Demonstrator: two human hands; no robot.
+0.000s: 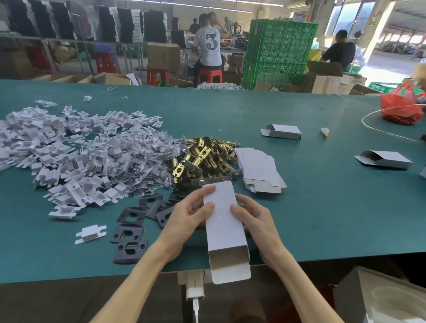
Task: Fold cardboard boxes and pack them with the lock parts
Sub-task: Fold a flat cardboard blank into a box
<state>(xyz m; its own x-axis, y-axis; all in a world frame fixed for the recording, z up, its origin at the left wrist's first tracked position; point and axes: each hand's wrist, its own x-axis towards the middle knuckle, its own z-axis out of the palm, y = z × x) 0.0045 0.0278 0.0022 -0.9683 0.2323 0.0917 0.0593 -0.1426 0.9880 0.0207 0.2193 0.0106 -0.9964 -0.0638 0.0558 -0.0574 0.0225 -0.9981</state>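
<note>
While both the left hand (186, 216) and right hand (254, 222) grip the white box (223, 223), folding is under way; next, probably, closing its far flap; packing waits.

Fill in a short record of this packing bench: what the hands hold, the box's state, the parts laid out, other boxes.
Hands: left hand and right hand both grip the white box
Box state: folded up, near end open, flap over the table edge
Parts: brass latches, dark plates, small clear bags, white inserts
Unfolded: flat blanks stacked right of the latches
Other boxes: two folded boxes farther right
</note>
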